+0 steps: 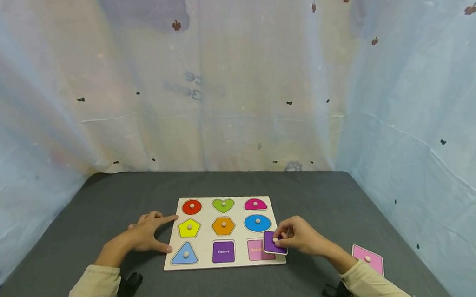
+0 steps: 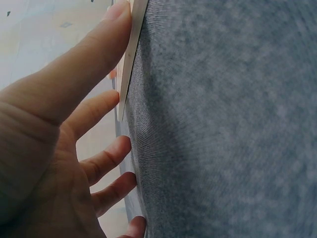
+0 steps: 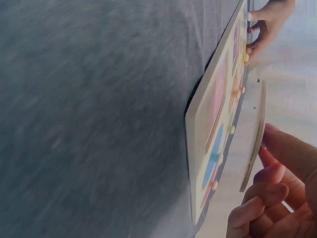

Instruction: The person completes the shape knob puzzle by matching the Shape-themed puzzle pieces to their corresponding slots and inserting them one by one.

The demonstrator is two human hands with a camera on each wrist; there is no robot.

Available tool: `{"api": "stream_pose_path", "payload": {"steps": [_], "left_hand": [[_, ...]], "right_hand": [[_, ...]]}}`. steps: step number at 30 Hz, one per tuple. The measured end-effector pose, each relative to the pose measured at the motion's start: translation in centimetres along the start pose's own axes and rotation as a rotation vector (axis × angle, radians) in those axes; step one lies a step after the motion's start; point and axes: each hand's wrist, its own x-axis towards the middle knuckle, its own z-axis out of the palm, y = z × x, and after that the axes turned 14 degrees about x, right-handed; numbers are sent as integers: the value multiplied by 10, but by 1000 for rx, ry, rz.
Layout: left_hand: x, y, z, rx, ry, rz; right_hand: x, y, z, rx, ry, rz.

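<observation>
A white wooden knob puzzle board [image 1: 205, 240] lies on the dark grey table. My left hand [image 1: 146, 232] rests at its left edge, thumb and index finger touching the side; the left wrist view shows the other fingers spread. My right hand [image 1: 301, 237] pinches the purple square puzzle piece [image 1: 268, 245] by its knob. That piece is held tilted above the board's lower right corner, partly covering the pink rectangle recess [image 1: 255, 249]. In the right wrist view, the piece [image 3: 257, 139] is edge-on and apart from the board. The purple recess [image 1: 223, 252] labelled "Square" is uncovered.
A pink puzzle piece [image 1: 374, 262] with a knob lies on the table to the right, partly behind my right sleeve [image 1: 370, 282]. Knobbed pieces, such as the blue triangle [image 1: 178, 258] and orange hexagon [image 1: 217, 227], sit in the board. Patterned curtains [image 1: 234, 97] surround the table.
</observation>
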Motion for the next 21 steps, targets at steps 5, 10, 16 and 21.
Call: {"api": "stream_pose_path", "payload": {"steps": [5,10,16,21], "left_hand": [[-1,1,-2,-3,-2,0],[-1,2,-2,-1,0,1],[0,2,-3,8,-4,-3],[0,1,-2,13,1,-1]], "right_hand": [[10,-4,10,9,-17,-7],[17,-5,18,-4,-36,-13],[25,-7,26,-7,-54,-23],[30,-9,34,8,-70,-22]]}}
